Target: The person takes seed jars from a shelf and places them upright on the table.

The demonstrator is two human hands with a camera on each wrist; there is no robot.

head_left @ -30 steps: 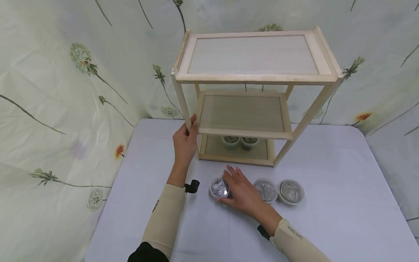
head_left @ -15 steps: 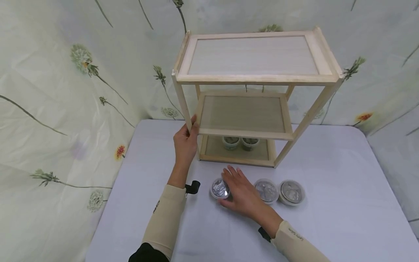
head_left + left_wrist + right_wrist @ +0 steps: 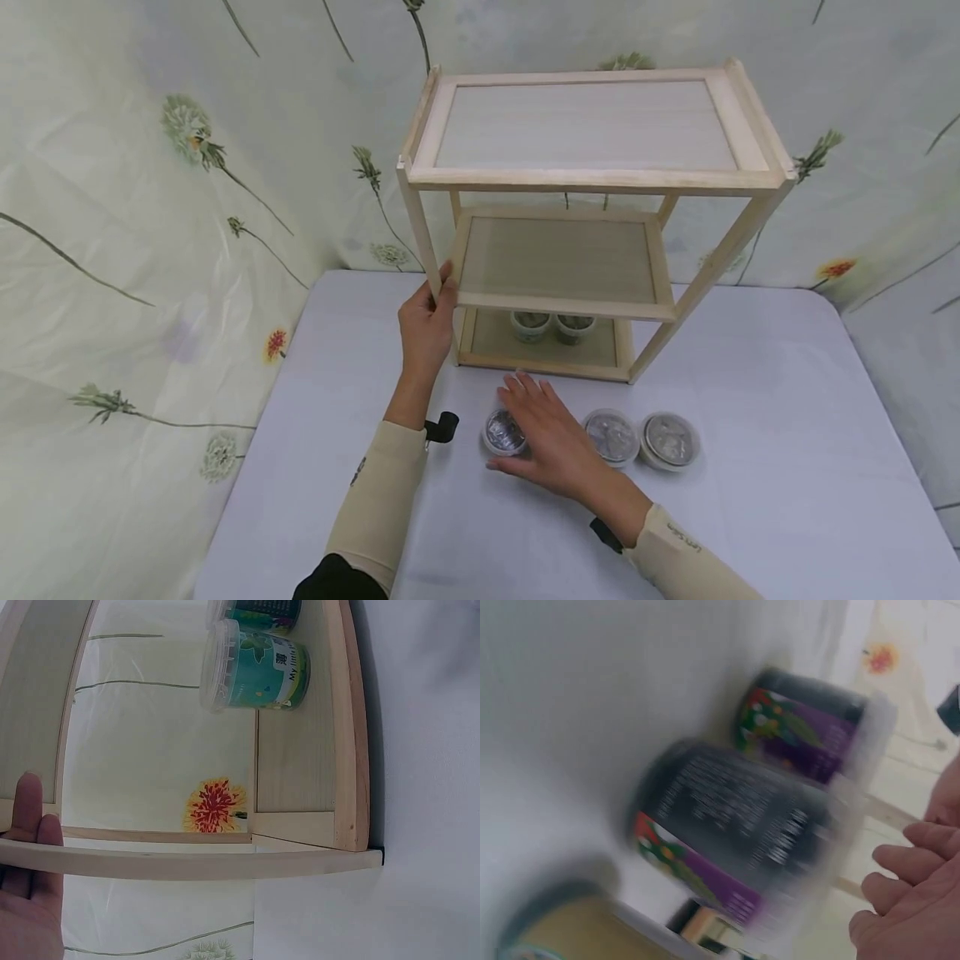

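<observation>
My left hand (image 3: 426, 325) grips the left front post (image 3: 420, 225) of a three-tier wooden shelf (image 3: 562, 307); two of its fingers show behind the post in the left wrist view. My right hand (image 3: 551, 442) is spread, palm down, over the right side of a clear-lidded plastic cup (image 3: 501, 433) with silvery foil under the lid. Its thumb and fingers reach past the cup without closing on it. What lies under the palm is hidden. In the right wrist view, a dark cup (image 3: 727, 810) and another cup (image 3: 802, 724) have purple labels; motion blurs them.
Two more foil-topped cups, a middle cup (image 3: 611, 437) and a right cup (image 3: 670, 440), stand right of my right hand. On the bottom tier are two cups, one with a green label (image 3: 262, 669). A white-covered table (image 3: 787, 467) meets a flower-print backdrop (image 3: 180, 250).
My right hand's fingers have shifted slightly up and left and spread wider over the cup. My left hand stays on the shelf post.
</observation>
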